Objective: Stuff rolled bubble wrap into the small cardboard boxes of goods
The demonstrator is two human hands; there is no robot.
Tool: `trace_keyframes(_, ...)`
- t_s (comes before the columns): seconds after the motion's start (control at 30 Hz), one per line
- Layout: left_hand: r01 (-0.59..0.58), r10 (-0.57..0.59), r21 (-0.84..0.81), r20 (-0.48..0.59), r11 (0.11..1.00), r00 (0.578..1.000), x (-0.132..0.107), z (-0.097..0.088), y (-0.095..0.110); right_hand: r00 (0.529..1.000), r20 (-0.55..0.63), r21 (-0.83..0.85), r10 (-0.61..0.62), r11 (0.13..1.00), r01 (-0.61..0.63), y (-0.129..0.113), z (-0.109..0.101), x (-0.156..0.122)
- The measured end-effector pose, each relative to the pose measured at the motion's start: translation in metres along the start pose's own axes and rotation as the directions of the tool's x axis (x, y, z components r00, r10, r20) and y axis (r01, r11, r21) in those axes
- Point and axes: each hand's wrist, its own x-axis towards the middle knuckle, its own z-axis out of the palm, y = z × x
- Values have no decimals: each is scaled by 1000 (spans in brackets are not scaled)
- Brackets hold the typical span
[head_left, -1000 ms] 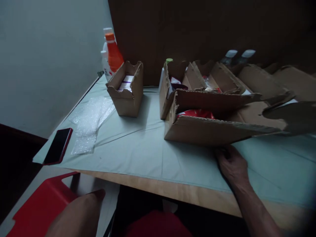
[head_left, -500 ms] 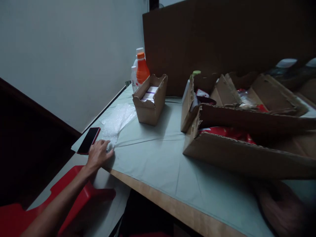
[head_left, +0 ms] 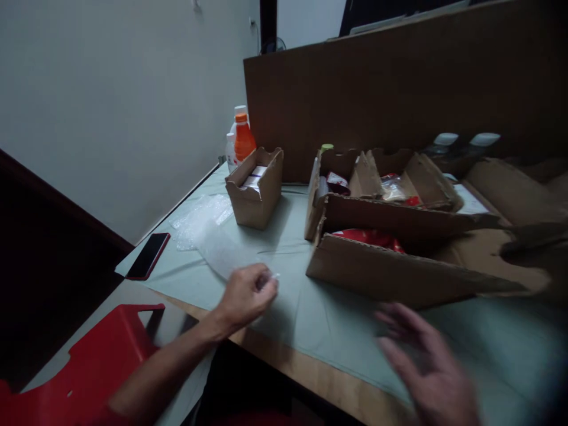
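Observation:
My left hand (head_left: 248, 296) is closed on one end of a sheet of clear bubble wrap (head_left: 222, 251), which trails back to the left over the table. More bubble wrap (head_left: 195, 216) lies flat behind it. My right hand (head_left: 426, 361) is held in the air at the front right, fingers apart and slightly blurred, with nothing in it. It is nearest to the long cardboard box (head_left: 377, 275), which has a red packet (head_left: 370, 238) inside.
A phone (head_left: 148, 255) lies at the table's left corner. A small cardboard box (head_left: 252, 207) holds white packs; bottles, one an orange bottle (head_left: 244, 139), stand behind it. Divided cardboard boxes (head_left: 364, 177) with packets fill the right. A red plastic stool (head_left: 102, 349) stands at lower left.
My left hand has moved right from beside the phone, drawing the bubble wrap with it. My right hand has come up and left into clearer view. The camera view has shifted.

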Motion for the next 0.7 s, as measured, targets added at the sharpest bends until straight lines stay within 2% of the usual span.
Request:
trace_keyframes(0.07, 52, -26, -175, 148, 983, 989, -1, 44, 23, 957, 287, 198, -28, 980, -31, -22, 20, -10)
trace_keyframes(0.1, 78, -21, -249, 224, 965, 974, -4, 63, 31, 933, 359, 249, -35, 967, -60, -28, 30, -11)
trace_keyframes(0.13, 94, -3, -306, 285, 947, 959, -8, 77, 38, 925, 379, 280, -21, 955, -93, -30, 37, -10)
trace_keyframes(0.2, 55, 64, -351, 320, 935, 945, -19, 96, 45, 954, 293, 271, 57, 952, -140, -25, 42, -4)
trace_keyframes(0.27, -78, 157, -296, 254, 952, 954, -31, 102, 43, 981, 134, 196, 137, 967, -162, -14, 35, 4)
trace_keyframes(0.37, -320, 338, -129, 153, 939, 929, -44, 101, 25, 985, -12, 51, 171, 984, -170, 4, 6, 8)
trace_keyframes(0.43, -415, 413, -22, 148, 910, 898, -47, 98, 8, 981, -70, -36, 181, 982, -184, 17, -20, 4)
trace_keyframes(0.5, -461, 444, 64, 179, 885, 878, -48, 97, -7, 969, -158, -154, 191, 964, -215, 33, -48, -4)
trace_keyframes(0.6, -495, 464, 118, 216, 861, 859, -46, 97, -17, 952, -289, -390, 100, 896, -213, 55, -84, -16)
trace_keyframes(0.67, -524, 495, 130, 202, 842, 845, -44, 98, -15, 935, -347, -533, -69, 835, -136, 59, -95, -22)
trace_keyframes(0.7, -541, 515, 133, 187, 831, 837, -42, 100, -12, 924, -345, -582, -167, 810, -71, 55, -93, -24)
